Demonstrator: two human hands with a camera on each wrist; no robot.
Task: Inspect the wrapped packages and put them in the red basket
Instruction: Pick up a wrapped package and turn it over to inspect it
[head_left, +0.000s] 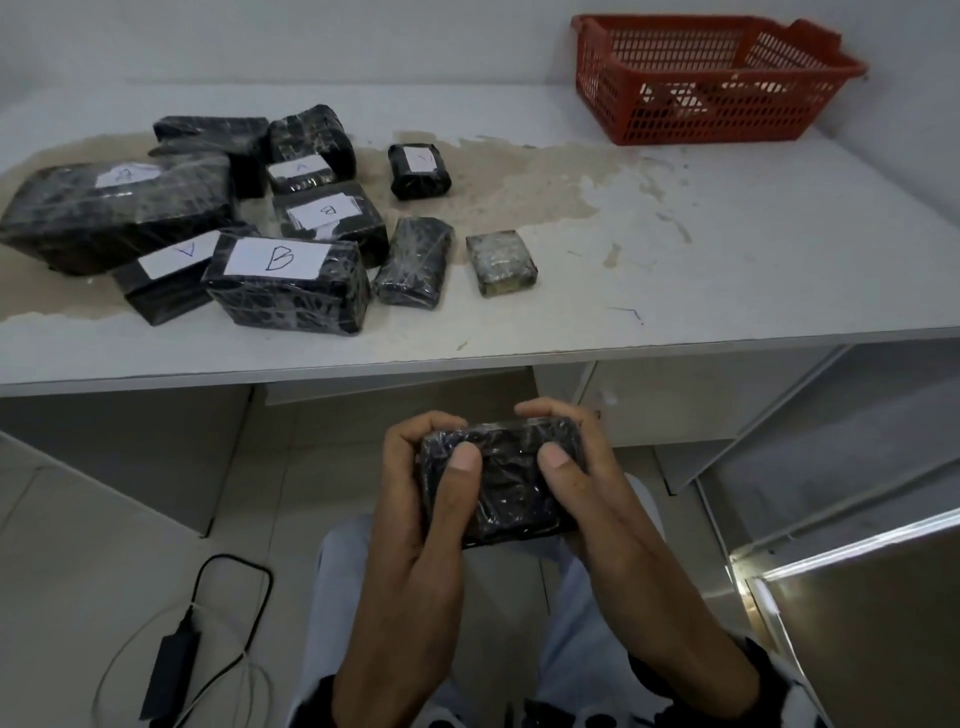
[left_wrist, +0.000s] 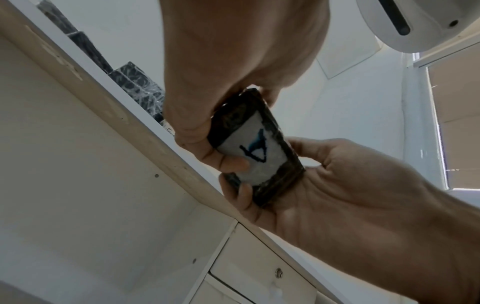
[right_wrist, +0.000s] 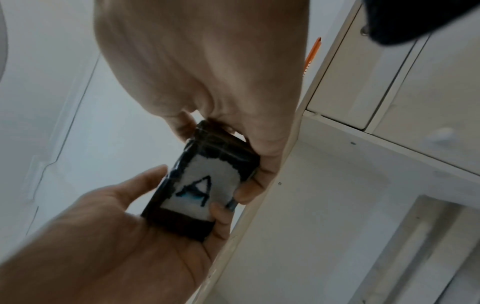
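Note:
Both hands hold one small black wrapped package (head_left: 501, 483) below the table's front edge, over my lap. My left hand (head_left: 415, 483) grips its left end and my right hand (head_left: 576, 478) its right end, with both thumbs pressed on top. The underside carries a white label marked A (left_wrist: 259, 150) (right_wrist: 205, 187), seen in both wrist views. Several more black wrapped packages (head_left: 283, 280) with white A and B labels lie on the left of the white table (head_left: 675, 291). The red basket (head_left: 711, 119) stands at the table's far right corner; something dark shows through its mesh.
A small pale wrapped package (head_left: 501, 262) lies apart from the pile. Drawers (head_left: 675, 400) sit under the table on the right. A power adapter with cables (head_left: 171, 670) lies on the floor at the left. A cabinet panel (head_left: 857, 623) stands at the right.

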